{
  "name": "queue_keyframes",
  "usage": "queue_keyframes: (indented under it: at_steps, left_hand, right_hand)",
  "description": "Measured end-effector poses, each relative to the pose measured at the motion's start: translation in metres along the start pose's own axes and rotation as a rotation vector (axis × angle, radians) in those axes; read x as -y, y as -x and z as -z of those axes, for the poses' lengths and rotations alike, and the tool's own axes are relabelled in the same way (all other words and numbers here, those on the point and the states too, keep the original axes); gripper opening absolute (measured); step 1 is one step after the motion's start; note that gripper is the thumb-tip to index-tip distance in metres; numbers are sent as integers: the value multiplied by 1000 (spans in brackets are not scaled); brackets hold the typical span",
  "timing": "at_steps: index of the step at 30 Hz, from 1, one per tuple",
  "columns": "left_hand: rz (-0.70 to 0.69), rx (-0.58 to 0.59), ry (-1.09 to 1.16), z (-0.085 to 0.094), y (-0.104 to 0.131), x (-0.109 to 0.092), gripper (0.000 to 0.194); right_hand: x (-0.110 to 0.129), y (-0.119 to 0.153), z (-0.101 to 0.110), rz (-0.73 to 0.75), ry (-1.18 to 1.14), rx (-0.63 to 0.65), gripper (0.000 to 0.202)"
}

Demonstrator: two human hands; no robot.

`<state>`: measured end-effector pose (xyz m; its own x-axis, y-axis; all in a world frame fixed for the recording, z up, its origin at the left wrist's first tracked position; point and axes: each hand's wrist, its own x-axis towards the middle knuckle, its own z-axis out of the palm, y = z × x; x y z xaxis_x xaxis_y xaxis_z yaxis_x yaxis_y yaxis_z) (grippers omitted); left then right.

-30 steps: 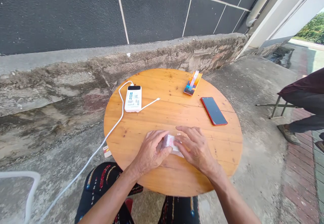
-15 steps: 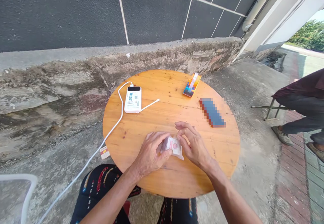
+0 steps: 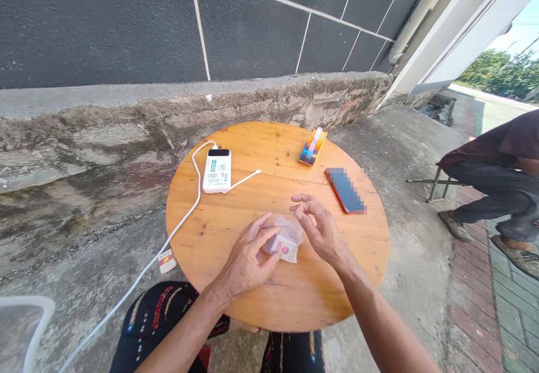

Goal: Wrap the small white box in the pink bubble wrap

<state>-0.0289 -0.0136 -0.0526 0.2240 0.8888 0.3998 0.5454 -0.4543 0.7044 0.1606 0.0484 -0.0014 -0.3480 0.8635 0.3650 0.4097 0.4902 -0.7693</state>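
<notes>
A small white packet with red print in clear plastic wrapping is on the wooden table close to its near side. My left hand holds it from the left, thumb at its near side and fingers on the far side. The crinkled plastic rises loosely at the far end of the packet. Just to the right is my right hand, its fingers bent and apart beside the plastic. Nothing shows between them.
On the round table lie a white power bank with white cables, an orange-and-blue box and a red-edged phone. A small card-like box is beyond the left edge. Someone sits on a stool at right.
My right hand has drawn slightly away from the packet. Its printed face has tipped toward me, and more loose plastic shows at its far end. The whole view has shifted a little.
</notes>
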Motion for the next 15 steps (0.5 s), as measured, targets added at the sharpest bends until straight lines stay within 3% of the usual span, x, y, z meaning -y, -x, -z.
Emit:
queue_keyframes:
  at_steps: [4, 10, 15]
  left_hand:
    - [-37, -7, -4, 1, -1, -1, 41]
    - [-78, 7, -58, 0, 1, 2, 58]
    - [-73, 17, -57, 0, 1, 1, 62]
  right_hand:
    - [-4, -12, 8, -64, -4, -15, 20]
    - [-6, -32, 18, -89, 18, -28, 21]
    - [-17, -47, 20, -91, 89, -44, 20]
